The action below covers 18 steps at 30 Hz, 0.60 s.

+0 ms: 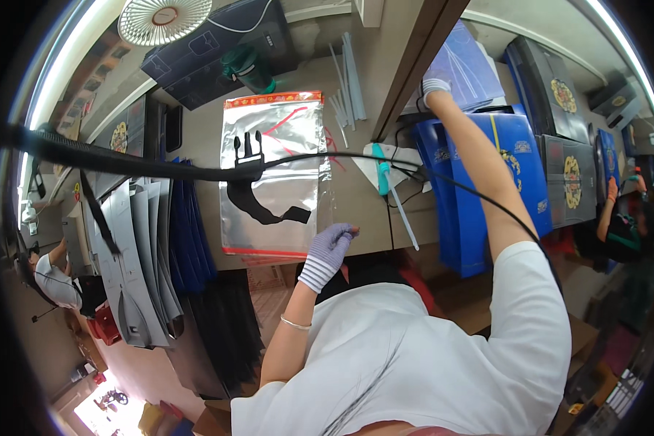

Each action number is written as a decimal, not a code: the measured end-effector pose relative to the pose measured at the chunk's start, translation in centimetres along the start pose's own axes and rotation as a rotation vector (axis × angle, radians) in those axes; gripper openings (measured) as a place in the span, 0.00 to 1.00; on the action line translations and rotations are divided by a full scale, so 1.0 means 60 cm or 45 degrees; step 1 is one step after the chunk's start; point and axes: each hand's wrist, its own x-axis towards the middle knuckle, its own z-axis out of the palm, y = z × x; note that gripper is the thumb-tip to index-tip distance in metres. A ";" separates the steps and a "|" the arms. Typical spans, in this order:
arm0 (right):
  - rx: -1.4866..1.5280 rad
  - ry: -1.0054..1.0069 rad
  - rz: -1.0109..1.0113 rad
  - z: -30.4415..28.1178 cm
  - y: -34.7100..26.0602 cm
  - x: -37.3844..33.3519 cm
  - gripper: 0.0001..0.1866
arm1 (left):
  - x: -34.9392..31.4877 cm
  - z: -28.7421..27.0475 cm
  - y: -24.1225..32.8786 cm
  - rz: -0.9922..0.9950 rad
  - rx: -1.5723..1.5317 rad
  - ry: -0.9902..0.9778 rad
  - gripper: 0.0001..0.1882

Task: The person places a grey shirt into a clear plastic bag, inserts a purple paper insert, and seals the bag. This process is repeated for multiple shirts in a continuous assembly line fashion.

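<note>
My left hand point(328, 253), in a grey-lilac glove with bare fingertips, is held by the table's front edge. Its fingers are closed in a pinch, and whatever may be between them is too small to make out. Just beside it lies a pile of clear plastic bags point(276, 236) with red-and-orange borders. My right arm stretches far forward, its gloved hand point(435, 87) at the left edge of a stack of blue printed sheets point(463, 65). A wooden post stands next to that hand, and its fingers are hidden. Between the hands lies a teal glue gun point(380, 171) with a translucent stick.
Blue gift bags point(450, 196) stand at the right, below my forearm. Several glue sticks point(350, 80) lie at the back near the wooden post point(421, 58). Grey folded bags point(134, 269) hang at the left. A black buckle strap point(251, 171) dangles across the view. Other people work at both sides.
</note>
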 end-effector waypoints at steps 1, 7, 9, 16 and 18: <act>0.092 -0.044 -0.055 -0.002 0.009 0.016 0.22 | -0.002 -0.003 -0.001 -0.005 -0.019 0.011 0.10; 0.124 -0.076 -0.299 -0.058 0.002 0.008 0.17 | -0.015 -0.017 -0.020 -0.097 -0.070 0.080 0.10; 0.123 -0.136 -0.408 -0.088 0.016 0.000 0.17 | -0.011 -0.018 -0.018 -0.086 -0.078 0.073 0.10; 0.065 0.051 -0.302 -0.117 0.054 -0.010 0.16 | 0.008 -0.020 -0.003 -0.071 -0.052 0.026 0.10; 0.065 0.153 -0.217 -0.148 0.077 -0.018 0.15 | 0.013 -0.019 -0.003 -0.043 -0.019 0.001 0.10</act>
